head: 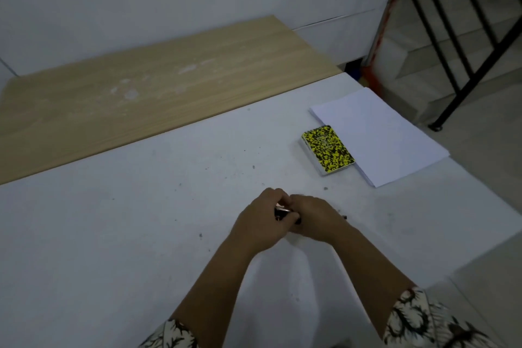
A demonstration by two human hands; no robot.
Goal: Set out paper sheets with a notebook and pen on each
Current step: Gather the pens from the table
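Both my hands meet low in the middle of the white table. My left hand and my right hand curl together around a bundle of dark pens, mostly hidden by the fingers; one tip pokes out to the right. Farther right lies a stack of white paper sheets. A small stack of notebooks with a yellow-and-black speckled cover lies against the paper's left edge, apart from my hands.
A pale wooden board lies across the table's far side against the white wall. A black metal railing and stairs stand at the right, past the table's edge.
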